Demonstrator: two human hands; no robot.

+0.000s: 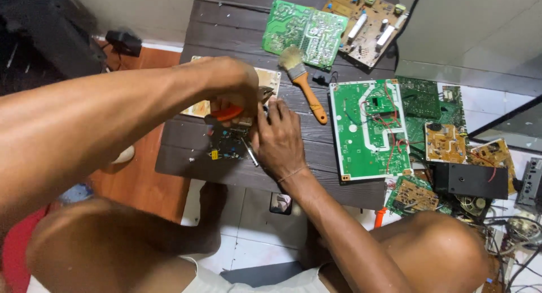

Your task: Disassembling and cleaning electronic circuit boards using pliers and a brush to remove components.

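**benchrat:** Left hand is curled tight around orange-handled pliers, the rubbery grips poking out under the knuckles and the metal tip showing just right of the hand. Right hand is lying flat-ish with fingers pressed together, holding down a small dark circuit board and what looks like a thin metal tool slanting out under the thumb. Can't tell exactly how it's pinching that one.

**solderpup:** Where's the little board sitting?

**benchrat:** Middle-left of the bench, which is dark grey planks with a rough wood grain, low over a white tiled floor. The board is right under both hands, near the front edge, dotted with tiny parts, one yellow.

**solderpup:** And the rest, biggest first?

**benchrat:** Big green rectangular board with white traces and loose red wires, to the right of the hands. Behind it, another green board covered in shiny solder dots, touching a tan board with white blocky parts at the back edge. A pale beige board peeks out behind the left hand. Then a matte black box off the right side, in a heap of small tan and green boards. Smallest: a paintbrush with an orange wooden handle and pale fluffy bristles, lying diagonally between the hands and the big green board.
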